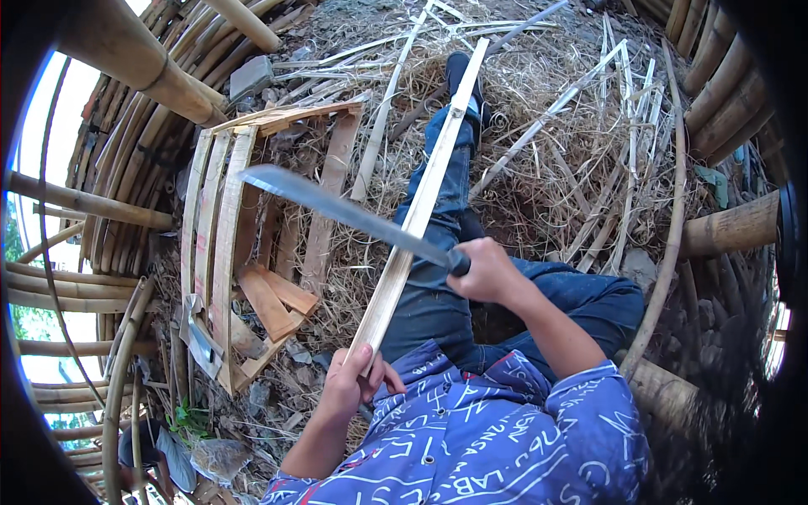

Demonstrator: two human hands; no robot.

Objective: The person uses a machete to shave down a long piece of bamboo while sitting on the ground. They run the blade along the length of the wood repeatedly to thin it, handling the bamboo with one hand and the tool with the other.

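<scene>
In my right hand point(488, 271) is the dark handle of a long machete point(337, 210), my fingers closed round it. Its wide blade points left and crosses over a pale split bamboo strip point(438, 172). I cannot tell whether the blade touches the strip. The near end of that strip is gripped by my left hand point(353, 383), thumb on top. From there the strip runs away from me along my outstretched leg point(433, 210), its far end by my shoe point(463, 76).
A broken wooden crate point(227, 227) stands on the left, with loose boards point(273, 303) beside it. Shavings point(539, 202) and several bamboo strips point(581, 84) litter the ground. Bamboo poles point(728, 223) close in both sides. At lower left another person point(156, 454) is partly visible.
</scene>
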